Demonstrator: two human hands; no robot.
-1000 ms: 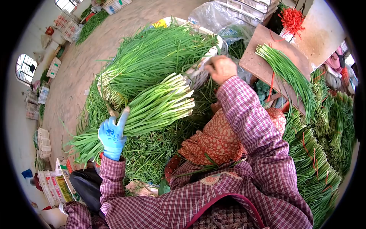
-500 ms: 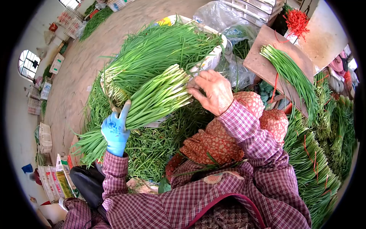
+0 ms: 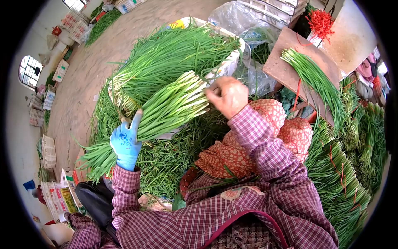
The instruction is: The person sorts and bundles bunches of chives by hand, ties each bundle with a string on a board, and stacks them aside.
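My left hand [image 3: 125, 141], in a blue glove, is closed around the middle of a bunch of garlic chives [image 3: 174, 108]. The pale cut ends point up and to the right, while the leaf tips trail down to the left. At those pale ends is my bare right hand [image 3: 229, 96], its fingers pinched together; anything between them is too small to make out. Just beyond the bunch, a large heap of loose chives [image 3: 178, 54] fills a white crate [image 3: 232, 62].
At the right, another chive bunch [image 3: 311, 72] lies on a brown board [image 3: 280, 62], near a cluster of red ties [image 3: 321, 23]. Tied bunches [image 3: 340, 186] are stacked below it. Loose leaves [image 3: 166, 166] cover the area before my lap. White crates [image 3: 269, 14] stand behind.
My right hand has shifted slightly left and its fingers have curled in tighter at the pale ends. The left hand and its bunch stay in place.
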